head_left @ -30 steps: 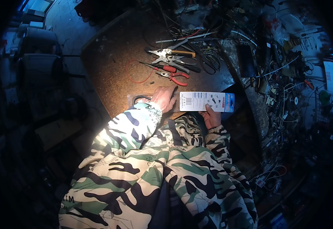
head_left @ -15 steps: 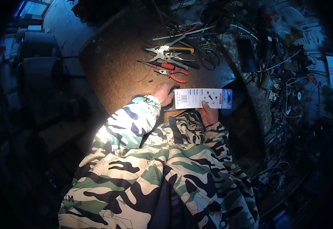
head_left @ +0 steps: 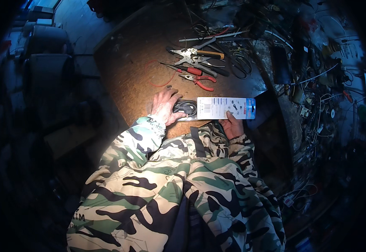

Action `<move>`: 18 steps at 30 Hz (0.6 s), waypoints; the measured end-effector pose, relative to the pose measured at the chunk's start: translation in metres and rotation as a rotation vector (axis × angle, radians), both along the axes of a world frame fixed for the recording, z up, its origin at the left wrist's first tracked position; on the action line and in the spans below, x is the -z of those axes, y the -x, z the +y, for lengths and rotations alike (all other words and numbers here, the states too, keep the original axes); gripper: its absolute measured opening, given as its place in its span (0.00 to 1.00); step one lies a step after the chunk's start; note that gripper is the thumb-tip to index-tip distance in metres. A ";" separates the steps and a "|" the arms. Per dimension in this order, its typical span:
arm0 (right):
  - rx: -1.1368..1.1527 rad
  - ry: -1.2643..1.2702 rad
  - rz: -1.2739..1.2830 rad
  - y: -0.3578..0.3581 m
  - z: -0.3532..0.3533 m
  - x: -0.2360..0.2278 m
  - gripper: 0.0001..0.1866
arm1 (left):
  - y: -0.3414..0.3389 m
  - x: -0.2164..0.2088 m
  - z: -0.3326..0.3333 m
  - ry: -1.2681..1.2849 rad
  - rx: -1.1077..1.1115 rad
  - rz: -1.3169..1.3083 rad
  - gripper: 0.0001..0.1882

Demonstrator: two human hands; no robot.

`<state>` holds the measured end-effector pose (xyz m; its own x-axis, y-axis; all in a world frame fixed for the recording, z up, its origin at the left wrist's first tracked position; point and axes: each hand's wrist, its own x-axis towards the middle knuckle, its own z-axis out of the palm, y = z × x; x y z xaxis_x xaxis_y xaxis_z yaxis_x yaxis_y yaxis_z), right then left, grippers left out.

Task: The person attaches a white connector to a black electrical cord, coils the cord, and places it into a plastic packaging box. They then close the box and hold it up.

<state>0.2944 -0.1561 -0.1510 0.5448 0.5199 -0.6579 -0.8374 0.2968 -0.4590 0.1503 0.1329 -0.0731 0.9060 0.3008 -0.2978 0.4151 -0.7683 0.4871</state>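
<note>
A flat package (head_left: 225, 108) lies across the wooden table's near part, with a printed white and blue card at its right. A coiled black cable (head_left: 186, 108) shows in its clear left part. My right hand (head_left: 232, 127) grips the card's lower edge, thumb on top and the other fingers hidden beneath. At the cable end, my left hand (head_left: 165, 106) rests with its fingers spread and its thumb close to the coil. Whether the thumb presses on the clear plastic I cannot tell.
Beyond the package lie red-handled pliers (head_left: 199, 81), a red-handled screwdriver (head_left: 189, 70), wire strippers (head_left: 191, 54) and a thin red wire loop (head_left: 146, 74) on the table (head_left: 124, 75). Tangled cables and parts (head_left: 313, 92) crowd the right side. A dark chair (head_left: 46, 63) stands at the left.
My left hand has moved left and its fingers have spread, uncovering the coiled black cable. My right hand still holds the card. The whole view has shifted slightly.
</note>
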 end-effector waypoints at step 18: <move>-0.158 0.058 0.087 0.003 0.004 0.002 0.20 | -0.001 0.010 -0.009 0.029 -0.069 -0.042 0.42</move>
